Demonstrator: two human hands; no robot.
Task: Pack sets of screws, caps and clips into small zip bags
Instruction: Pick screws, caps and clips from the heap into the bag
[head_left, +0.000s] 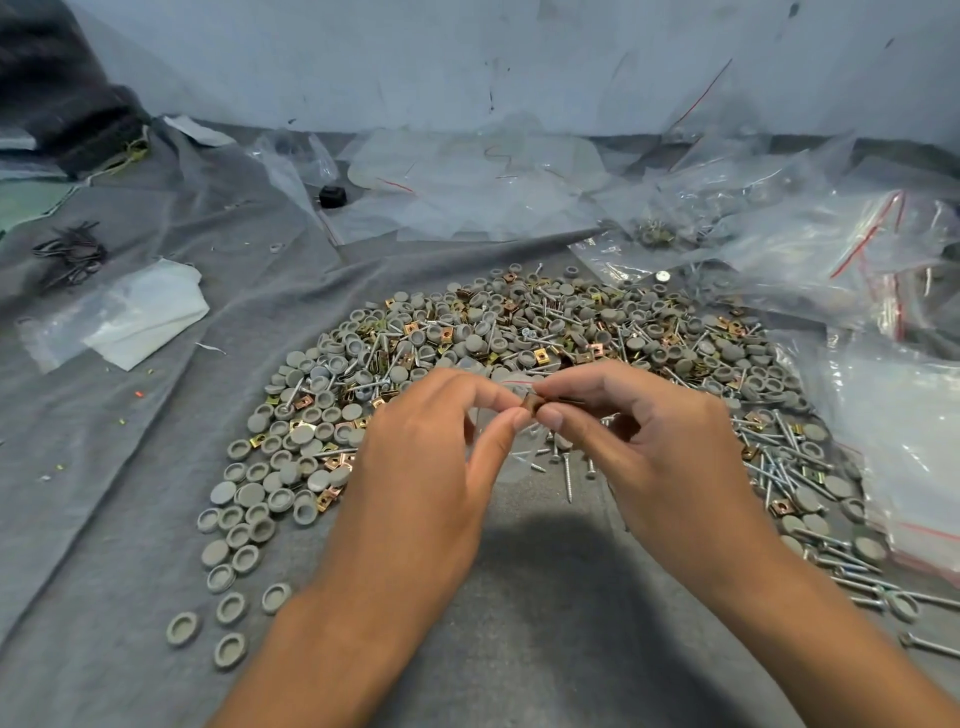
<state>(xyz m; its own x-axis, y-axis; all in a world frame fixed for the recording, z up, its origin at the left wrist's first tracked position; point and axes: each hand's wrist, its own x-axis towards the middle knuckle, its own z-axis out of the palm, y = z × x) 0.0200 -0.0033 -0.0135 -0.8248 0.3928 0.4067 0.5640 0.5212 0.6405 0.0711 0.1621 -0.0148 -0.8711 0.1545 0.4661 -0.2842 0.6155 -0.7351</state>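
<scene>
Both hands, left hand (431, 447) and right hand (654, 441), pinch a small zip bag (511, 439) and clip (531, 402) just above the heap's (467, 338) near edge; fingers should spread the bag's mouth before pushing the clip in.

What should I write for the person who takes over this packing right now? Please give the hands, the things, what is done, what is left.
Left hand and right hand: both pinch a small clear zip bag at its mouth; a brass clip sits between the fingertips.
Loose pile of caps, clips and screws on the grey cloth, beyond the hands.
More bags at the right; how many are filled is unclear.
Left: fill and seal this bag, then continue.
</scene>
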